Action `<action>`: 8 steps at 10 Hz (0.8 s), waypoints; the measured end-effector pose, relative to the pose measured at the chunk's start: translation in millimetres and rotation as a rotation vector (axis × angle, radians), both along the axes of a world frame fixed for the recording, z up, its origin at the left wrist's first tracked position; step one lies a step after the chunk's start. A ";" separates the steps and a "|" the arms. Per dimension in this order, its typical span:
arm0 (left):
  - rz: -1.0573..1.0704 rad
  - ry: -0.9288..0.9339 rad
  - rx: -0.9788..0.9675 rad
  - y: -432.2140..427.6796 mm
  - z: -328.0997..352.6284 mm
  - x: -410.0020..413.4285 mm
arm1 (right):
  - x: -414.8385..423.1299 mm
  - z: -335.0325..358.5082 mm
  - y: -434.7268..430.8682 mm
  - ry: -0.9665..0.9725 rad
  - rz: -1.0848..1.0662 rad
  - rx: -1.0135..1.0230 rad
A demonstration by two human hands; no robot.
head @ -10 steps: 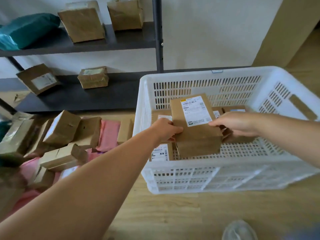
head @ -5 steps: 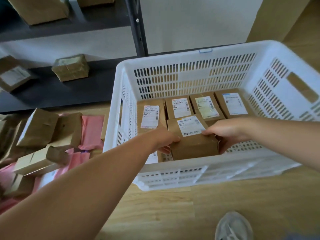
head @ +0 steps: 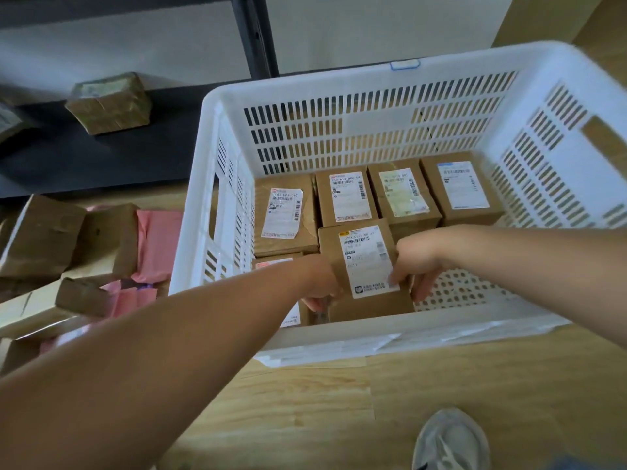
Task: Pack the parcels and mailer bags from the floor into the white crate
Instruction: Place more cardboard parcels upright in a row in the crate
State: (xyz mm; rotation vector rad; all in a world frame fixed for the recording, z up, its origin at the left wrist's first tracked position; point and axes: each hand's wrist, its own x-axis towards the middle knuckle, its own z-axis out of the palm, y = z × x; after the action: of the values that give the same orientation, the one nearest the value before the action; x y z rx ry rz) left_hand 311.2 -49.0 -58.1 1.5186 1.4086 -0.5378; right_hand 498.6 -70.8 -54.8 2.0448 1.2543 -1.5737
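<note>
The white crate (head: 373,83) stands on the wooden floor with several labelled brown parcels (head: 403,195) in a row along its far wall. A brown parcel with a white label (head: 364,266) lies near the crate's front wall. My left hand (head: 322,283) grips its left side and my right hand (head: 417,262) grips its right side, fingers curled down over the edges. Another labelled parcel lies partly hidden under my left hand. On the floor to the left lie more brown parcels (head: 40,232) and pink mailer bags (head: 156,245).
A dark low shelf (head: 68,164) at the back left carries a taped brown box (head: 108,101). A black shelf post (head: 258,32) rises behind the crate. My grey shoe (head: 451,439) is on the floor at the front right. The crate's right half shows bare perforated bottom.
The parcel held in both hands has gone down from above the crate's rim to the bottom near the front wall. The view has tilted down and closer to the crate.
</note>
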 end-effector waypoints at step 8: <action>-0.665 0.300 0.368 8.9 -16.5 3.4 | -12.9 -16.5 9.3 -0.142 0.326 0.142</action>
State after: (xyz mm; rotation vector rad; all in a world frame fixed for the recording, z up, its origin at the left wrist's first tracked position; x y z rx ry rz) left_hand 314.7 -40.1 -74.5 2.3018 1.2418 -0.9786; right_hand 485.8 -61.6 -71.2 1.8733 1.5872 -1.2032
